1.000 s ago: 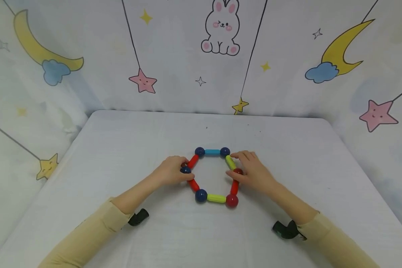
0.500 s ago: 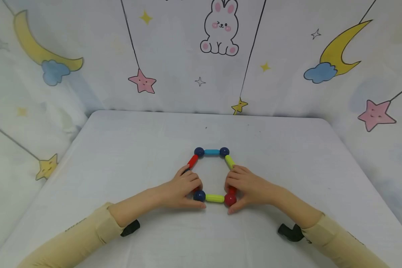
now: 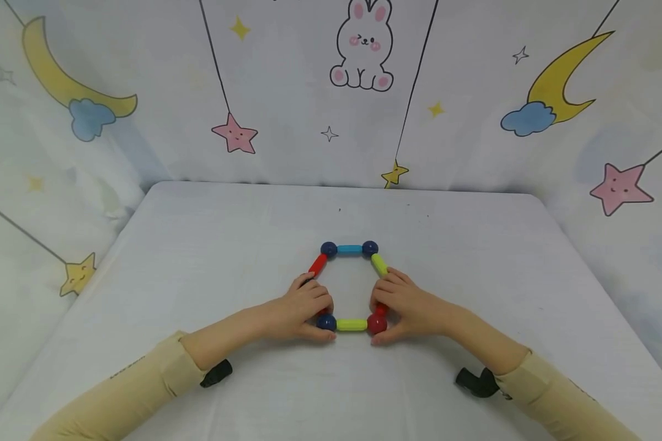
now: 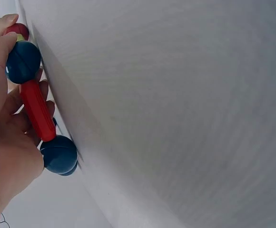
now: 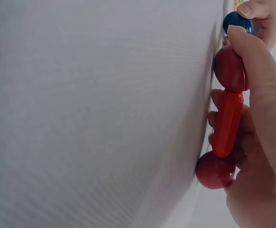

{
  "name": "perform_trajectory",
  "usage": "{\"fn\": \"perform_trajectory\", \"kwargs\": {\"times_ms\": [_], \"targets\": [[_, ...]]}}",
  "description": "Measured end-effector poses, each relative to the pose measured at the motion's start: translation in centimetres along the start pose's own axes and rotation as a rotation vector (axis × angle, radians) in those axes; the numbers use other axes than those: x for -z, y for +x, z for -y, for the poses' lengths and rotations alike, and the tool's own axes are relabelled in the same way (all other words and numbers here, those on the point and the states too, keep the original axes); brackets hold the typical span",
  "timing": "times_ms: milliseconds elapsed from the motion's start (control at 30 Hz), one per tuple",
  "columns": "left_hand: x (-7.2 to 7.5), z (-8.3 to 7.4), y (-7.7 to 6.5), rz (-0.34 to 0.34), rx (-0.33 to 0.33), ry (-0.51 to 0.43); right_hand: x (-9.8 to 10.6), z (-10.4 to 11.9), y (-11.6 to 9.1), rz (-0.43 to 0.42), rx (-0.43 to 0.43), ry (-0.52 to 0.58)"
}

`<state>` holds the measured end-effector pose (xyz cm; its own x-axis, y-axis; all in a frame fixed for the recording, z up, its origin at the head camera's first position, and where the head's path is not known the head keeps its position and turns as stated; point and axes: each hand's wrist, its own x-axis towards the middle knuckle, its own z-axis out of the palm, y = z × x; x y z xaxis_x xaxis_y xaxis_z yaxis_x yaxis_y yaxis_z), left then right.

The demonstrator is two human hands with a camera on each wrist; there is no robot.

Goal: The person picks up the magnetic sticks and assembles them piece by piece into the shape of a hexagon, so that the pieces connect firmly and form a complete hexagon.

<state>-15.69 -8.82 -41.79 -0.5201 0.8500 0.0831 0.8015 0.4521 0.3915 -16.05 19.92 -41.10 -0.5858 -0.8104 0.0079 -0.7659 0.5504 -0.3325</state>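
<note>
A closed ring of magnetic sticks and balls lies on the table. At its far side a light-blue stick [image 3: 349, 249] joins two dark blue balls. My left hand [image 3: 300, 309] grips the near-left corner, its thumb at a blue ball [image 3: 327, 323] and its fingers curled round a red stick [image 4: 36, 111]. Opposite it, my right hand [image 3: 414, 306] grips the near-right corner, thumb against a red ball [image 3: 377, 323], fingers round another red stick [image 5: 228, 123]. Between the hands runs a yellow-green stick [image 3: 351, 325]. The side balls are mostly hidden by the hands in the head view.
A white cloth covers the table [image 3: 226, 220]. Behind it hangs a curtain [image 3: 287, 73] printed with a bunny, moons and stars. Black wrist devices [image 3: 477, 383] sit beneath both forearms.
Both hands have come from the ring's side balls toward me, onto its two near corners. Since half a second ago the ring's near side has shifted very slightly away from me.
</note>
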Motion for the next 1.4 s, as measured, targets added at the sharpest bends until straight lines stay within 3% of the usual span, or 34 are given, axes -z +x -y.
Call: {"fn": "perform_trajectory", "kwargs": {"times_ms": [333, 467, 533, 667, 800, 967, 1400], "targets": [[0.1, -0.1, 0.2, -0.008, 0.019, 0.007, 0.0, -0.1, -0.1, -0.003, 0.036, 0.015], [0.3, 0.3, 0.2, -0.022, 0.045, -0.010, 0.2, -0.6, -0.2, -0.013, -0.030, 0.095], [0.6, 0.6, 0.3, -0.038, 0.096, -0.060, 0.4, -0.8, -0.4, -0.060, -0.105, 0.148], [1.7, 1.6, 0.2, -0.068, 0.267, -0.185, 1.0, -1.4, -0.5, -0.226, -0.274, 0.199], [2.3, 2.4, 0.1, -0.021, 0.370, -0.242, 1.3, -2.0, -0.5, -0.290, -0.369, 0.252], [2.0, 2.9, 0.0, 0.031, 0.366, -0.282, 1.1, -2.4, -0.4, -0.232, -0.380, 0.311], [2.1, 3.3, 0.2, 0.008, 0.382, -0.285, 0.8, -2.5, -0.2, -0.222, -0.395, 0.310]]}}
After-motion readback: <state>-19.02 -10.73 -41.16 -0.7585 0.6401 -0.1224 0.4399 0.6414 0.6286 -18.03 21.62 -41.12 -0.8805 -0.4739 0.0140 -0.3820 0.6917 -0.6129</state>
